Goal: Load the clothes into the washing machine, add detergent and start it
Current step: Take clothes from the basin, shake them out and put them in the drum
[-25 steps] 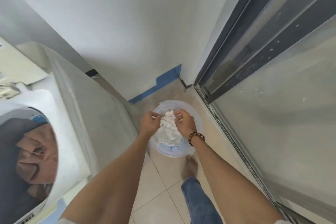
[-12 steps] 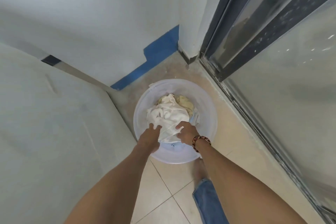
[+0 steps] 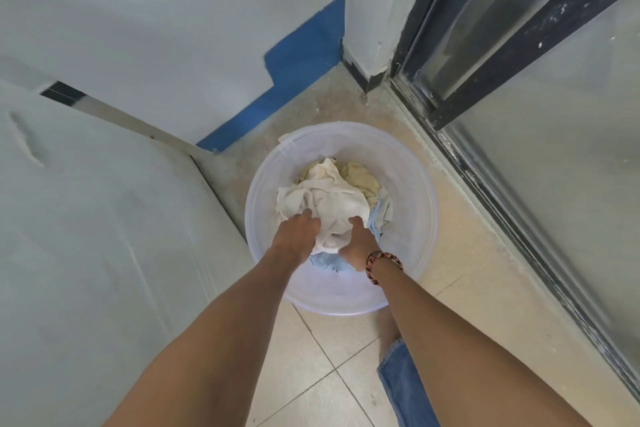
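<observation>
Head view: both hands (image 3: pixel 296 234) (image 3: pixel 356 243) grip white cloth (image 3: pixel 329 204) in basin (image 3: pixel 415 218).

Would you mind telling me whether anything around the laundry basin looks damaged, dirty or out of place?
Nothing is spilled or broken. The floor by the wall is dusty and stained around the basin, and the dark door frame is speckled white. Both hands, left hand and right hand, grip the white cloth.

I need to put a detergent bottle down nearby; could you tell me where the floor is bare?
Bare floor lies between the translucent plastic basin and the dark door track, and behind the basin toward the blue wall strip. The gap beside the washing machine is tight.
</observation>
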